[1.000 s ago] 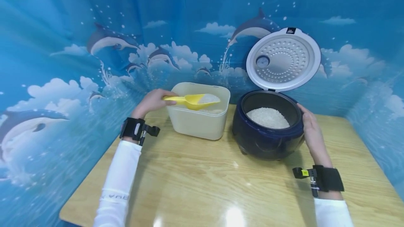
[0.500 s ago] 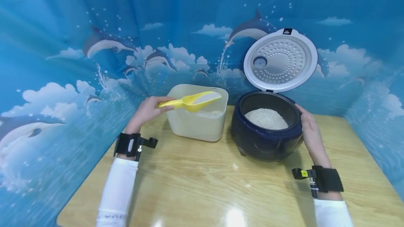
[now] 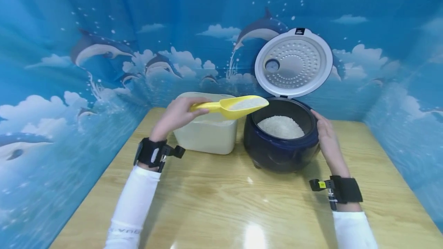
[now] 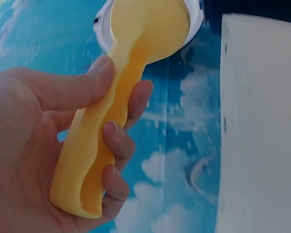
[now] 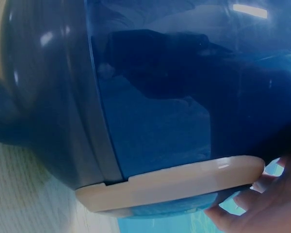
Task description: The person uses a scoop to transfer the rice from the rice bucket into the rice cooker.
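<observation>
My left hand (image 3: 180, 113) grips the handle of a yellow scoop (image 3: 226, 113), its fingers and thumb wrapped round it in the left wrist view. White rice (image 3: 248, 103) fills the scoop's bowl, which hangs level between a cream bin (image 3: 204, 137) and a dark blue rice cooker (image 3: 280, 155). More rice (image 3: 282, 126) lies in the cooker's dark pot. Against the cooker's right side and rim rests my right hand (image 3: 327, 137), fingers fairly straight; the right wrist view shows its fingertips (image 5: 223, 216) at the shell. The bin's inside is partly hidden by the scoop and hand.
The cooker's lid (image 3: 294, 64) stands open, tilted back on its hinge. Behind everything hangs a blue dolphin-print cloth (image 3: 187, 18). Both containers stand near the back of a light wooden table (image 3: 214, 199).
My left hand has lifted the rice-filled scoop out of the bin and carried it right, to the cooker's left rim. My right hand stays on the cooker. The head view has shifted slightly.
</observation>
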Demonstrator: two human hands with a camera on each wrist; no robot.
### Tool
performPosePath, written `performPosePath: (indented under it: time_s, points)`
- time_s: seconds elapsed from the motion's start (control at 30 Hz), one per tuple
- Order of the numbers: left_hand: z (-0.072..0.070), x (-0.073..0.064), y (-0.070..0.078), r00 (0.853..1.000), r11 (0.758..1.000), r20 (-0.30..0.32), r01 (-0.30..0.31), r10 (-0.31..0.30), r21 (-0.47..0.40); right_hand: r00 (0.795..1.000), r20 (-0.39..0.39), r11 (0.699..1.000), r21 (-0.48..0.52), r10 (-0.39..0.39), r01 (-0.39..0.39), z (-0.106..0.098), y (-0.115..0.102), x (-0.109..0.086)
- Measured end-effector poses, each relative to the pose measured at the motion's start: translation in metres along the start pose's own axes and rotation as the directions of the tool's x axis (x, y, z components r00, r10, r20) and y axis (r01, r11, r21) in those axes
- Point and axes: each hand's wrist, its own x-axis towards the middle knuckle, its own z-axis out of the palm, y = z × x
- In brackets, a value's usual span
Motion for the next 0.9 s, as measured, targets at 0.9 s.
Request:
performPosePath:
  time_s: [0.9]
  points:
    - [0.032,0.065,0.130,0.898,0.572,0.078,-0.341,0.433,0.746,1.000,-0.002,1.000,-0.029,0.010,-0.010,0.000,-0.002,-0.001]
